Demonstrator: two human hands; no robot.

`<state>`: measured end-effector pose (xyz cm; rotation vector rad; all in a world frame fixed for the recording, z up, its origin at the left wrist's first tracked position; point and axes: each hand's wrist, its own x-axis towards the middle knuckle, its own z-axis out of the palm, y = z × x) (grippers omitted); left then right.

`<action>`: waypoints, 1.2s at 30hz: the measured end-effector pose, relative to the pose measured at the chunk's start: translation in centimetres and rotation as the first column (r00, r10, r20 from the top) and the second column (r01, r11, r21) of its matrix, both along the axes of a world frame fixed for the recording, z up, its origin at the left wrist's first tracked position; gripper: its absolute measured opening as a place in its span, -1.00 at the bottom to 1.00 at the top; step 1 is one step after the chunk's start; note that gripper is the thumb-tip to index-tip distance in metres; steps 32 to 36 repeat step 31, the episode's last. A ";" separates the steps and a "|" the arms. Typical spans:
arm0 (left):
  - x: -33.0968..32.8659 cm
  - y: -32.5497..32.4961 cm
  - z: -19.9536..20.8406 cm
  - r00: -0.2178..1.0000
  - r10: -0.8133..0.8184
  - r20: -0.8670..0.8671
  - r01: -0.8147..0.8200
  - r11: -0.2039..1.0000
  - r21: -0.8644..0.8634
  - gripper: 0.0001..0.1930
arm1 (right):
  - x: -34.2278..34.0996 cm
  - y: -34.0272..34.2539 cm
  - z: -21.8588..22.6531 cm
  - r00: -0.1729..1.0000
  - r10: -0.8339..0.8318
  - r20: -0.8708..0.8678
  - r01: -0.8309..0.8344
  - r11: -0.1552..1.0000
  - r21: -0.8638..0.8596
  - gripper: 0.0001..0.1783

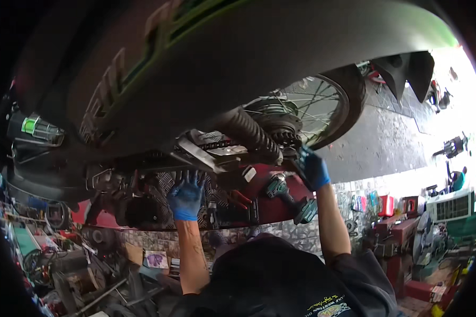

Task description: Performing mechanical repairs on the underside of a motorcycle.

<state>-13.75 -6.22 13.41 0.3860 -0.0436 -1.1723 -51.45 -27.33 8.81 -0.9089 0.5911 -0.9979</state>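
Observation:
Both my hands wear blue gloves beneath a motorcycle's raised rear section. My left hand point(186, 196) is open, fingers spread upward over the edge of a diamond-patterned tread plate, holding nothing visible. Close to the rear axle, my right hand point(314, 168) has its fingers bent together at the swingarm's point(238, 160) end; what lies in them is hidden. Above it are the rear sprocket point(286, 138) and the spoked wheel point(322, 105). A chain point(217, 144) runs left from the sprocket, past a coil-spring shock absorber point(254, 134). Between my hands lies a teal-and-black cordless power tool point(281, 191).
Red-handled pliers point(240, 198) and other hand tools lie on the red lift near the power tool. The dark body panel point(248, 68) overhangs my hands. A footpeg or lamp-like green-lit part point(39, 128) is at left. Cluttered machinery point(90, 274) stands below left; a red bench point(402, 232) stands right.

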 end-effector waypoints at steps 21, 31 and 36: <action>4.1 13.6 -4.6 0.919 -0.223 0.324 0.162 0.965 0.204 -0.59 | 10.7 0.9 22.8 0.993 0.116 0.039 -0.094 0.925 -0.368 -0.51; 2.6 10.8 -2.5 0.905 -0.337 0.261 0.330 0.941 0.070 -0.64 | 10.2 16.1 30.6 0.683 -0.494 -0.538 -0.148 0.628 -0.764 -0.54; 2.6 10.8 -2.5 0.905 -0.337 0.261 0.330 0.941 0.070 -0.64 | 10.2 16.1 30.6 0.683 -0.494 -0.538 -0.148 0.628 -0.764 -0.54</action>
